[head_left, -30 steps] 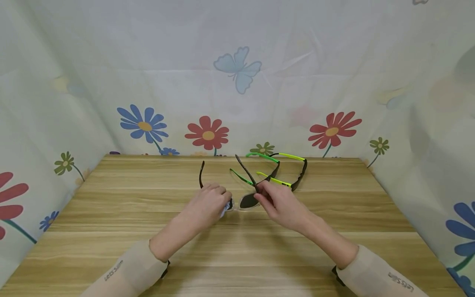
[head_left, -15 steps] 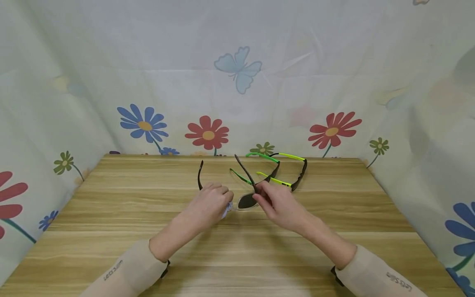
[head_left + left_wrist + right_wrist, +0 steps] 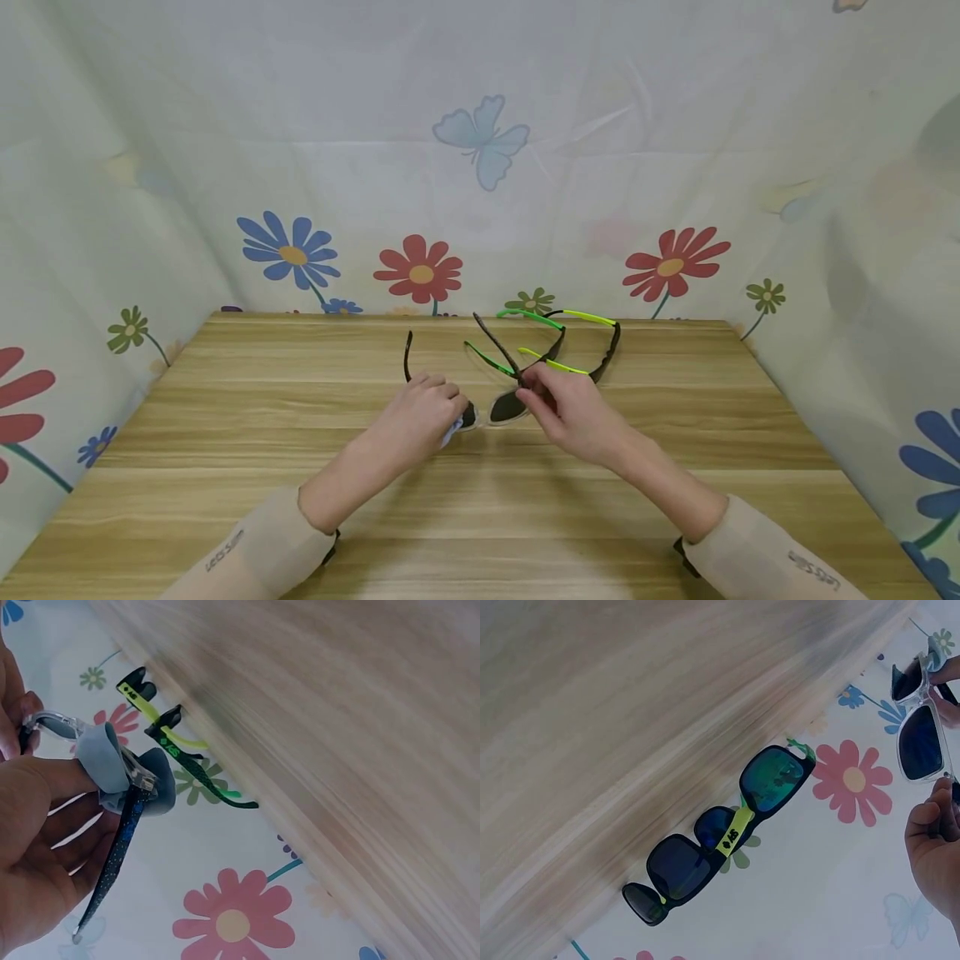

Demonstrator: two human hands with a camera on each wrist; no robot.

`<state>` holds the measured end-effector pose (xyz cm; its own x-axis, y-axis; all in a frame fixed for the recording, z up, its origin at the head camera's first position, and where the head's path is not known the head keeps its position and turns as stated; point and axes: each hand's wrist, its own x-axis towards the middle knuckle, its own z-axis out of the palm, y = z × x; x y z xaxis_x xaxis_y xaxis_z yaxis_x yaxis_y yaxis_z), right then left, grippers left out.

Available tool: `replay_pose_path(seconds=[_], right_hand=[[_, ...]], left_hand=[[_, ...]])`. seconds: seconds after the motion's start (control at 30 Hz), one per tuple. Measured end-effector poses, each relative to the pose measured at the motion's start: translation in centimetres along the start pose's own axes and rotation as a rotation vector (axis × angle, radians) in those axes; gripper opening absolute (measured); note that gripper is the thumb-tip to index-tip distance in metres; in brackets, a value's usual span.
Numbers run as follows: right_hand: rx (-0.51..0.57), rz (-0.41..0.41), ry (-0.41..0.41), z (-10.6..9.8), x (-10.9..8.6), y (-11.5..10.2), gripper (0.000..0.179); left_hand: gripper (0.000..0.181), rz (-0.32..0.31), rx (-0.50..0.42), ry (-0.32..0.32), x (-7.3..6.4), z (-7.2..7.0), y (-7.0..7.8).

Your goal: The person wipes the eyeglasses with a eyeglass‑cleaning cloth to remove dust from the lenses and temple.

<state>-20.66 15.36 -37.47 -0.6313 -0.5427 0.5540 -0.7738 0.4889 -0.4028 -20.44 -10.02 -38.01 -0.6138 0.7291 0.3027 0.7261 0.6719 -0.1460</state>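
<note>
Between my hands is a pair of sunglasses with a clear frame, dark lenses and dark temples pointing away from me. My left hand pinches a blue-grey cloth folded around the lens at the left end; part of that lens shows beside the fingers. In the left wrist view, the speckled left temple sticks out past the cloth. My right hand pinches the other end of the frame at the hinge. The right wrist view shows the bare right lens close to the fingertips.
Just beyond my right hand, two more sunglasses stand on the wooden table with temples open: a black pair with green temples and a black pair with yellow temples. A flower-print curtain rises behind the table's far edge.
My left hand and the cloth slid right over the left lens, then back left, so part of that lens shows again. The sunglasses shifted slightly; my right hand keeps its grip.
</note>
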Motion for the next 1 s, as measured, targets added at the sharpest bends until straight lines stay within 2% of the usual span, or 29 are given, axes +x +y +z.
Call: replay_pose_path(seconds=[0.17,0.37,0.67,0.77,0.9,1.0], right_hand=[[0.012,0.020,-0.004,-0.5,0.0,0.0,0.003],[0.017,0.022,0.014,-1.0,0.0,0.2,0.004],[-0.027,0.056,0.011,-1.4,-0.3,1.0,0.007],[-0.044,0.053,0.018,-1.7,-0.4,1.3,0.010],[-0.069,0.057,0.002,-2.1,-0.5,1.5,0.013],[-0.092,0.056,-0.020,-2.3,-0.5,1.5,0.014]], left_hand=[[0.017,0.028,0.006,0.032,-0.2,0.0,0.1],[0.030,0.059,0.021,0.077,-0.3,-0.5,0.6],[0.027,0.120,0.014,0.150,-0.9,-1.4,1.4],[0.026,0.149,0.045,0.168,-1.1,-1.6,1.4],[0.021,0.193,0.099,0.164,-1.5,-1.7,1.6],[0.019,0.216,0.109,0.129,-1.7,-1.8,1.8]])
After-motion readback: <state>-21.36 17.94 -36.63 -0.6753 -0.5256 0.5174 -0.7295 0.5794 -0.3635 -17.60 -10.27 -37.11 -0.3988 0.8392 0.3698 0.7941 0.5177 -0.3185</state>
